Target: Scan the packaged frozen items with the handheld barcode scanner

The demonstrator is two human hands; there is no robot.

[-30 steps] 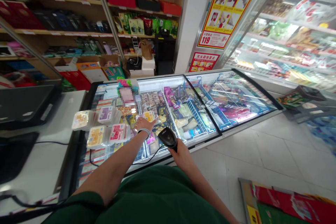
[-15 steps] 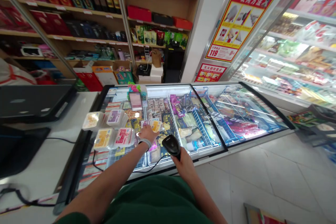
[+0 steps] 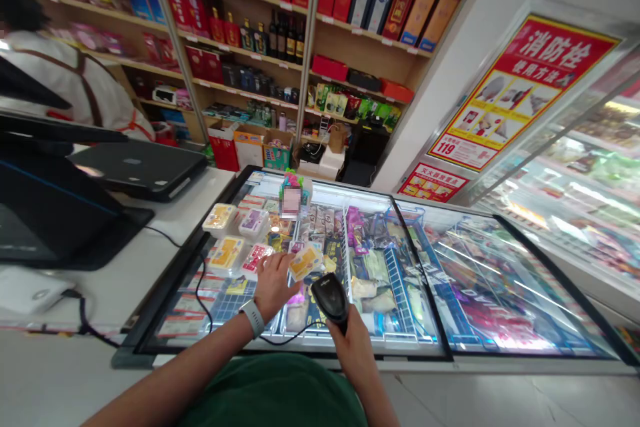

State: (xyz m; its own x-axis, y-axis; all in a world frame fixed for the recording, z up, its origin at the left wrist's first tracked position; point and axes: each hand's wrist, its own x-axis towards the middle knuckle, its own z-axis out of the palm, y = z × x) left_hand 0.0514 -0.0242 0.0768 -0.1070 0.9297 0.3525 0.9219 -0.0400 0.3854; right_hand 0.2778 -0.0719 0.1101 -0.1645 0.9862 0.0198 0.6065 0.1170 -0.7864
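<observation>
My right hand (image 3: 353, 337) is wrapped round the handle of a black corded barcode scanner (image 3: 330, 297), its head tilted up over the freezer lid. Spread open, my left hand (image 3: 276, 285) wears a grey wristband and reaches over the glass. Its fingers are at the edge of a clear tub with a red label (image 3: 257, 259); whether they touch it I cannot tell. Just right of these fingers lies a yellow-labelled tub (image 3: 305, 262). Farther left are another yellow-labelled tub (image 3: 226, 253), a purple-labelled tub (image 3: 253, 221) and a pale yellow tub (image 3: 220, 219).
Bagged goods fill the baskets of the chest freezer (image 3: 453, 355) under its glass lid. A colourful-rimmed stand (image 3: 291, 181) is on the far side. On the left counter (image 3: 175, 213) sit black devices and cables. A person in white (image 3: 75, 80) is behind it.
My left hand has moved off the right-hand yellow-labelled tub to the red-labelled one, its fingers spreading. The scanner stays in my right hand. The view has turned left, bringing a person into sight.
</observation>
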